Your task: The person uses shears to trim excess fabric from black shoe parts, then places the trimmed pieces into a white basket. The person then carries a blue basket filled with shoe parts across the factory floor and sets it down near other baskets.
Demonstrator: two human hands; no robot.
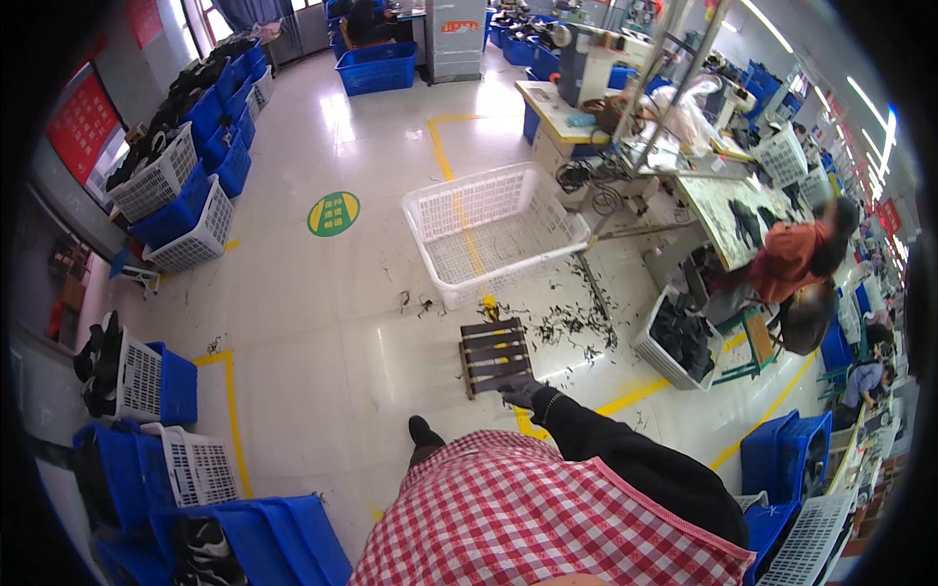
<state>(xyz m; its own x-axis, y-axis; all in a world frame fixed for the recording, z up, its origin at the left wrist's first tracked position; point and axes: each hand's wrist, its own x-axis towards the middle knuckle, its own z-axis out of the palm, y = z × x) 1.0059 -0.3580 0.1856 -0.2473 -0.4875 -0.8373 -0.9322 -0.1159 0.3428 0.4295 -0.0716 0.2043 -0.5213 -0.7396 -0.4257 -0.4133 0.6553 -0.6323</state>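
While my right hand (523, 391), in a dark grey glove, sits at the near right corner of one dark slatted stool (496, 356), I cannot tell whether its fingers are clenched or released. Left hand: out of view. Stool: before me, near one white lattice basket (479, 190). Dark scraps (586, 317): strewn on the floor (303, 303), right of the stool.

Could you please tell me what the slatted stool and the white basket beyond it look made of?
Slatted stool: perhaps wood, dull dark brown, going by its flat separate slats; metal is possible. White basket: likely moulded plastic, smooth-looking, with regular perforated walls.
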